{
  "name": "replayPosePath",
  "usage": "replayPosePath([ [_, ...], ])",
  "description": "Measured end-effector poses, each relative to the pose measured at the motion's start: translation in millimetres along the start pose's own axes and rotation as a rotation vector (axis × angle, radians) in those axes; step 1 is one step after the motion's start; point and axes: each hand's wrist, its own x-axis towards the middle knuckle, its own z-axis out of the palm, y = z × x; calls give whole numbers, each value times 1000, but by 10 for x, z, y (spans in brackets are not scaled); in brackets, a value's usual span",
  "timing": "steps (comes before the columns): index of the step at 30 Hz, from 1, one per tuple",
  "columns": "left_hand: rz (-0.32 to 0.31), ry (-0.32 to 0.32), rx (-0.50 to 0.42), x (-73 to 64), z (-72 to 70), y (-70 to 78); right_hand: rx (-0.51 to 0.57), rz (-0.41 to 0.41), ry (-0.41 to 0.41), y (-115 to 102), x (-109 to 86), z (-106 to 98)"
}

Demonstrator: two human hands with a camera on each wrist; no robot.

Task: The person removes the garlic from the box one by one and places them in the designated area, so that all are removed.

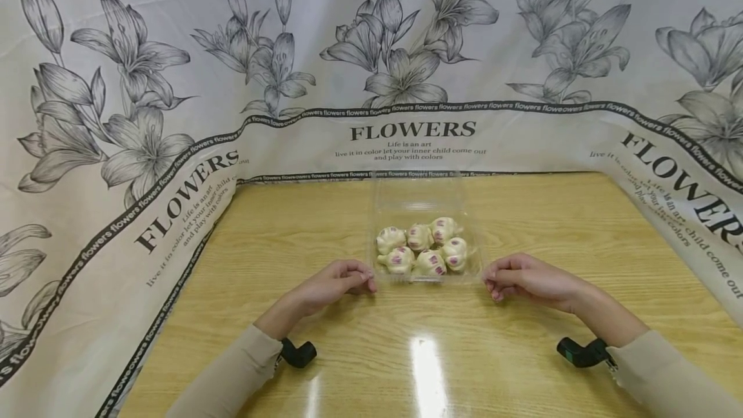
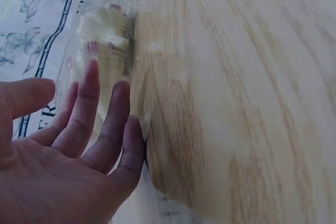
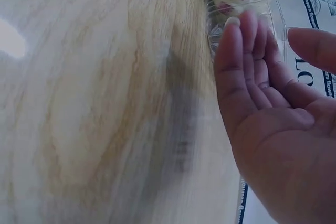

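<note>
A clear plastic clamshell box [image 1: 426, 279] stands on the table, its lid [image 1: 418, 192] raised at the back. Inside lie several pale cream, rounded, lobed pieces [image 1: 431, 263] with purple patches; their kind is unclear. At the box's left front corner is my left hand [image 1: 333, 286], thumb apart from loosely bent fingers in the left wrist view. My right hand [image 1: 531, 279] is by the right front corner, and its thumb also stands away from the fingers in the right wrist view. Both hands are very near the box; whether fingertips touch it is hard to tell. Neither grips anything.
The wooden table [image 1: 371, 353] reaches back to a hanging cloth [image 1: 406, 140] printed with flowers and lettering. That cloth also encloses the left and right sides. A black wrist device [image 1: 298, 353] sits under the left sleeve, another [image 1: 582, 352] under the right.
</note>
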Motion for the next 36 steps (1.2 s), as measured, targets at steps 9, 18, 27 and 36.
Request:
replayPosePath([
  [9, -8, 25, 60, -7, -41, 6, -336, 78, 151, -163, -15, 19],
  [18, 60, 126, 271, -14, -111, 96, -829, -98, 395, -339, 17, 31],
  [27, 208, 145, 547, 81, -122, 113, -958, -192, 442, -373, 118, 63],
  [36, 250, 178, 654, 160, -55, 128, -1051, -219, 447, -348, 255, 129],
])
